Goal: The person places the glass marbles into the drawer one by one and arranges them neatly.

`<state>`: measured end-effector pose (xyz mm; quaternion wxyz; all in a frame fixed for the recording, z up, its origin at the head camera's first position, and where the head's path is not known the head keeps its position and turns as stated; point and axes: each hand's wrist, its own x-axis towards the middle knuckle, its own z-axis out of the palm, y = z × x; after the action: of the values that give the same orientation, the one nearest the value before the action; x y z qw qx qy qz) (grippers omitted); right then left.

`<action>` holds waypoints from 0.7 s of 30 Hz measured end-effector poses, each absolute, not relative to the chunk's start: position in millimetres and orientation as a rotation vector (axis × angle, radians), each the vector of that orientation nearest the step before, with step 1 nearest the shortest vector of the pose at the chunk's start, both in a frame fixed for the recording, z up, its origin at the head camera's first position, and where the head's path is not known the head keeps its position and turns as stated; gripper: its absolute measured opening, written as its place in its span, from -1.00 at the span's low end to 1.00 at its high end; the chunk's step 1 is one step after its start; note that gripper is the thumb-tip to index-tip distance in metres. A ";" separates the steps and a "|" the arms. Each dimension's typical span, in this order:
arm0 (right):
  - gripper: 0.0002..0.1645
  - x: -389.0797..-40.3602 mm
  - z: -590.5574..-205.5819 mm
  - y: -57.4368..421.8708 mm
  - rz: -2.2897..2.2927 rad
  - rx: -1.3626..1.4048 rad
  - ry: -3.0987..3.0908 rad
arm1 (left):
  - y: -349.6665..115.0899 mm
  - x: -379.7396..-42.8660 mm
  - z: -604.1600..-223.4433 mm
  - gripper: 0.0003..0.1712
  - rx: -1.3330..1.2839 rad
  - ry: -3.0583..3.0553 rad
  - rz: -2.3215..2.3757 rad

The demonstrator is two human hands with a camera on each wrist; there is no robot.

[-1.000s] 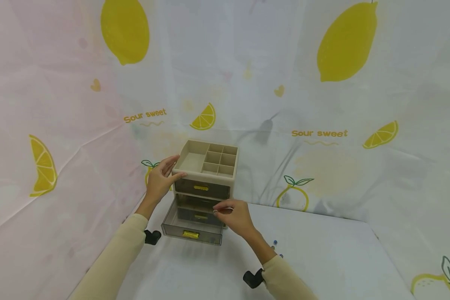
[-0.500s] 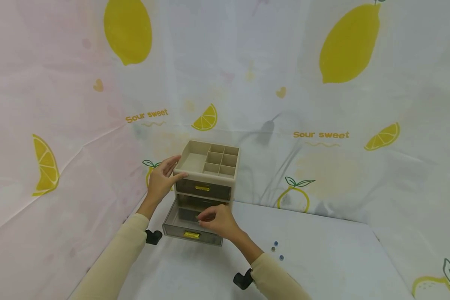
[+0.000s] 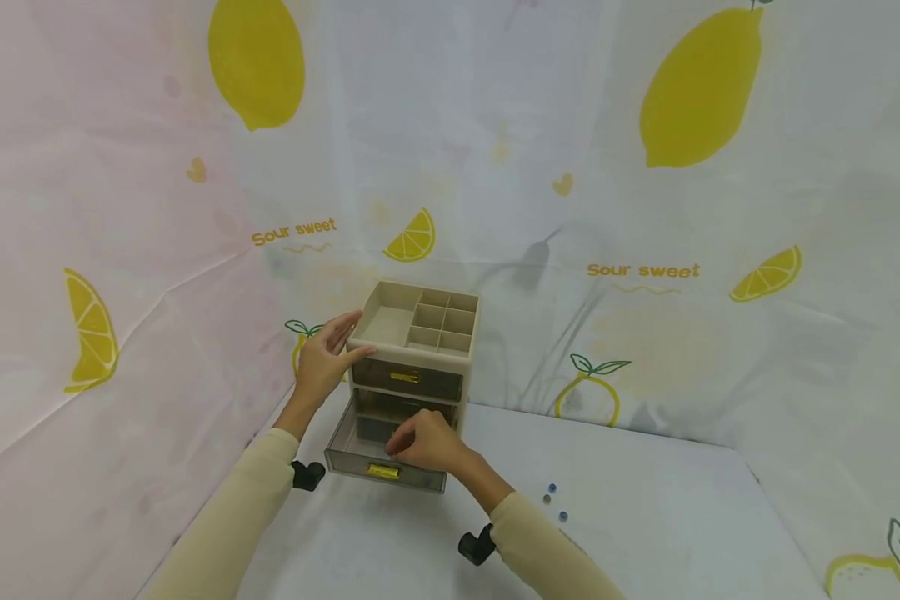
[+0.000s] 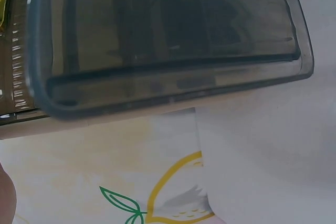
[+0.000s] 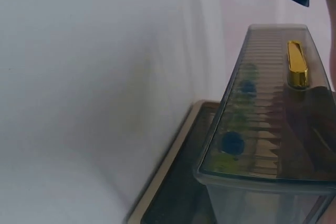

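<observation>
Right hand [image 3: 424, 442] has slid toward nine o'clock, over the front edge of the drawer [image 3: 416, 480], grip unclear; blue balls [image 5: 232, 142] inside; left hand [image 3: 321, 362] grasps organizer [image 3: 420, 354].

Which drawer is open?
The drawer under the right hand: it juts out from the unit, whereas the top drawer is closed, its front flush.

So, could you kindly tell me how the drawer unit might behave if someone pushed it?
The drawer unit is probably stiff, as it looks like moulded plastic. It may tip forward if pushed from behind, since the open drawer juts out in front. The left hand at its upper corner could help steady it.
</observation>
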<state>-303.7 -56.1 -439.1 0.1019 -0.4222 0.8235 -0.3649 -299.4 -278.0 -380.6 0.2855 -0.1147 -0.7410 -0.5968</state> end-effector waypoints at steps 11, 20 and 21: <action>-0.84 -307.8 -438.1 -63.3 -0.909 -1.113 2.451 | -278.1 -300.5 -382.2 -0.24 -0.313 -1.964 -1.599; -0.80 -304.8 -437.7 -66.6 -0.846 -1.042 2.490 | -277.1 -299.2 -381.9 -0.24 -0.308 -1.958 -1.591; -0.80 -304.7 -437.8 -66.9 -0.842 -1.043 2.487 | -277.2 -298.7 -381.8 -0.24 -0.309 -1.960 -1.590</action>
<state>-304.7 -66.9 -437.8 0.1574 -0.3644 0.8693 -0.2944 -298.7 -277.2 -381.8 0.2951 -0.1160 -0.7366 -0.5974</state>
